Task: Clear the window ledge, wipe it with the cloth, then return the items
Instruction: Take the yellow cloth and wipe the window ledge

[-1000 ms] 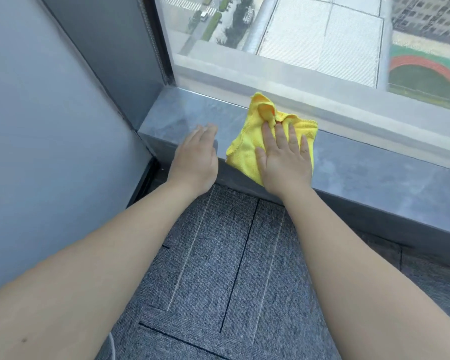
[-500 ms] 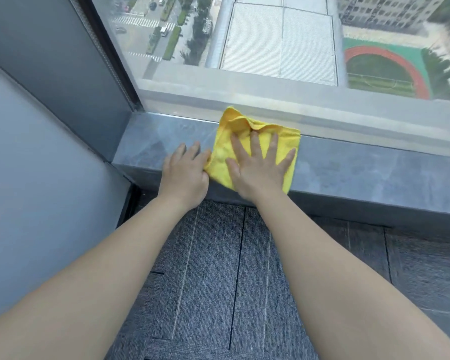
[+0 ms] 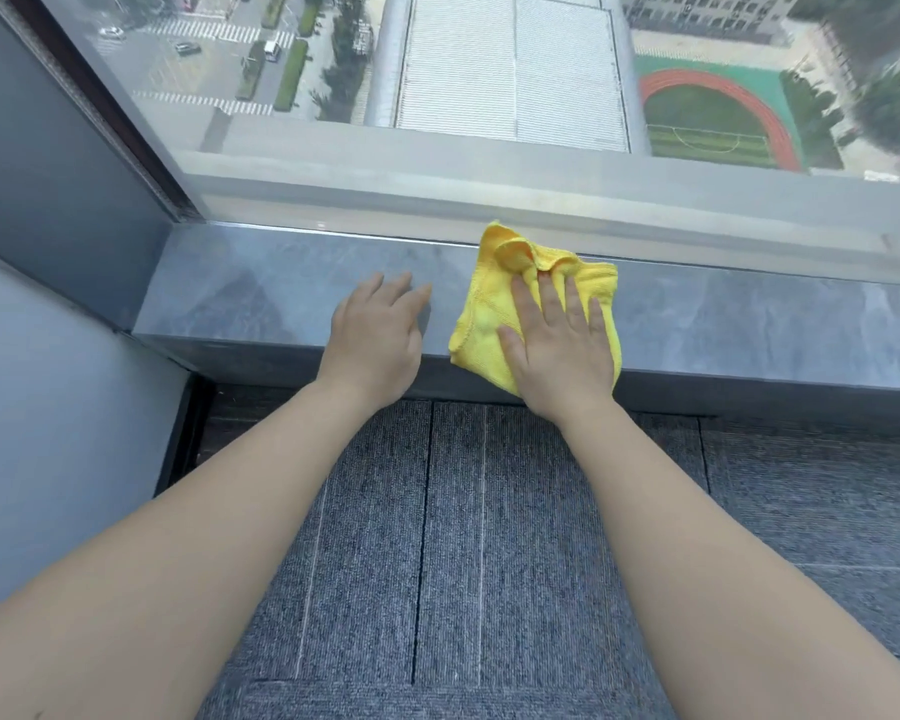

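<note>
A person's right hand (image 3: 559,350) presses flat on a yellow cloth (image 3: 489,309) spread over a grey stone window ledge (image 3: 749,330), the fingers (image 3: 549,296) extended and slightly splayed, palm down on the fabric rather than gripping it. The cloth lies crumpled toward its far edge, where a fold bunches up just beside the base of the window glass (image 3: 515,85), while its near edge hangs over the front lip of the ledge (the lower right corner is hidden under the wrist). The left hand (image 3: 378,337) rests on the bare ledge just to the left of the cloth, apart from it, fingers together and flat, holding nothing. Both forearms reach in from the near side of the scene over grey carpet tiles (image 3: 463,537) on the floor. No container shows anywhere on the ledge, whose visible surface carries only the cloth and the two hands. To the far left the ledge ends at a grey wall panel (image 3: 58,163) and the dark window frame (image 3: 110,111). Through the glass, far below, lie a street with cars, a pale ribbed roof and a sports field ringed by a red running track (image 3: 718,85).
</note>
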The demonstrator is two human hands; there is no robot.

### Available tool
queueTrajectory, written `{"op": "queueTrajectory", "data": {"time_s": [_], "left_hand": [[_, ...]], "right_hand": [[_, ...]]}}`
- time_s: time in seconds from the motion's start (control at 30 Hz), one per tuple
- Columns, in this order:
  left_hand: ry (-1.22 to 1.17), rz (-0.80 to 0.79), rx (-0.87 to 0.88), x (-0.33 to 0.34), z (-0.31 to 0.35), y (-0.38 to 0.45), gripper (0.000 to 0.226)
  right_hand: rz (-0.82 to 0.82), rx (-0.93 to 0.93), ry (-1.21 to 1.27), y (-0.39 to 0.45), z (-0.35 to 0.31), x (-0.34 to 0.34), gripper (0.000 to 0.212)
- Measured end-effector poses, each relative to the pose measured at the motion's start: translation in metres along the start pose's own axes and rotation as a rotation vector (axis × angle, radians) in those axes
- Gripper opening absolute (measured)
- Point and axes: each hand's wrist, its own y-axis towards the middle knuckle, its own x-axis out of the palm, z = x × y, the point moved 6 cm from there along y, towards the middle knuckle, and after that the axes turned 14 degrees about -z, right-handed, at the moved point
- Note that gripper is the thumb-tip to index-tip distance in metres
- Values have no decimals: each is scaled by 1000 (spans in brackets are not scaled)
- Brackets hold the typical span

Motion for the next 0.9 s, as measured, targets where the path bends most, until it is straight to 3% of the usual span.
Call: {"op": "queueTrajectory", "data": {"time_s": [0.23, 0.4, 0.5, 0.73, 0.83, 0.9], "left_hand": [[38, -49, -17, 13, 22, 2, 44], [73, -50, -70, 6, 6, -4, 44], [100, -51, -98, 0, -9, -2, 44], [115, -70, -91, 1, -14, 1, 40], [64, -84, -63, 0, -6, -3, 30], [44, -126, -36, 3, 3, -7, 36]], "right_hand": [[7, 219, 63, -17, 61, -2, 59], [-61, 390, 234, 0, 46, -10, 60], [-61, 336, 208, 13, 18, -12, 58], [-59, -28, 29, 3, -32, -2, 54], [-147, -46, 17, -6, -34, 0, 56], [-185, -49, 31, -9, -34, 0, 57]]}}
